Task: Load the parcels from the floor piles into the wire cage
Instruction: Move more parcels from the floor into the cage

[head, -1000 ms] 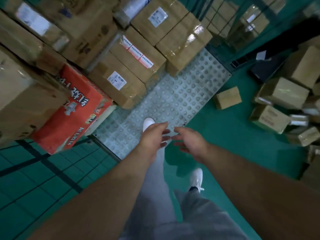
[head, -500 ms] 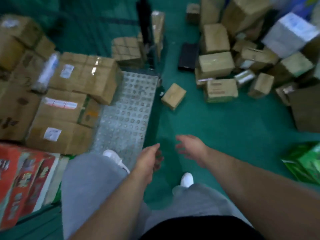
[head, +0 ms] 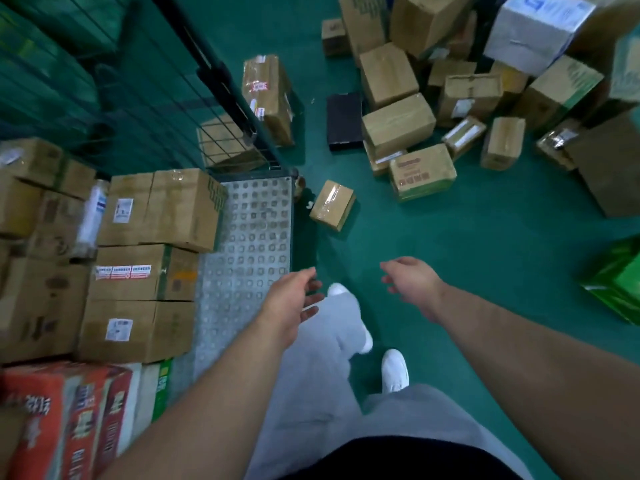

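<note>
Between the empty, loosely spread left hand and right hand lies green floor; ahead sits a small taped parcel, left the wire cage.

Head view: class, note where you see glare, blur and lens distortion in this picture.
Head view: tape glare on the small box; the corners go soft, as at the white box; wide-angle bending leans the cage post; light is dim and greenish throughout.
</note>
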{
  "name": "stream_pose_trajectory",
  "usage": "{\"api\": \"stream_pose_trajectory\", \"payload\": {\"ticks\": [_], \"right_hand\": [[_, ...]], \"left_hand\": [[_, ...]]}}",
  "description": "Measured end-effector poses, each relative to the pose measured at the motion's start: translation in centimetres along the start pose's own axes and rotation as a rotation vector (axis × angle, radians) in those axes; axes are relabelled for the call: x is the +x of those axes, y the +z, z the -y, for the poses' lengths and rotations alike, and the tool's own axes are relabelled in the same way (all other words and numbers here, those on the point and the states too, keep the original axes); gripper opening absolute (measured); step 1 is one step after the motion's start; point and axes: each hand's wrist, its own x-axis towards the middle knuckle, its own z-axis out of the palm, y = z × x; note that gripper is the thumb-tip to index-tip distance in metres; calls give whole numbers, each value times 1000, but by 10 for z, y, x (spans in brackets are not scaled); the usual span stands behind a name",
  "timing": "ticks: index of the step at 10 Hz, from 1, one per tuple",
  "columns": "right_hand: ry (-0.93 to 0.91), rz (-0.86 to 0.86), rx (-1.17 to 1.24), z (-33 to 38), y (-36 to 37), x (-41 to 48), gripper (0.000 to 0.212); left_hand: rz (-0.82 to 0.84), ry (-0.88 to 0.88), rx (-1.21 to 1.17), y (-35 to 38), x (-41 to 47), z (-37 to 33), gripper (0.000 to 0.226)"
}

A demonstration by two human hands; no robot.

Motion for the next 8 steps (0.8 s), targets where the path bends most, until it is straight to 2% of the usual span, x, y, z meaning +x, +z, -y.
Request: {"api": "stream_pose_trajectory", "payload": {"ticks": [2, 3, 4, 6, 7, 8], "right_hand": [[18, 25, -201, 42, 26, 50, 28], [24, 56, -346, 70, 41, 82, 13], [28, 118, -452, 105, 60, 127, 18], [-20, 204, -588, 152, 78, 250, 17], [-3, 254, -723, 158, 76, 333, 12], [-16, 206, -853, 163, 72, 410, 13]], "left_hand": [[22, -151, -61, -8, 65, -11, 24], [2, -216, -96, -14, 102, -33, 23], [6, -289, -91, -21, 140, -53, 23], [-1, -290, 7, -14, 244, -84, 11], [2, -337, -27, 7, 314, -87, 12], [27, -364, -48, 34, 383, -85, 22]]}}
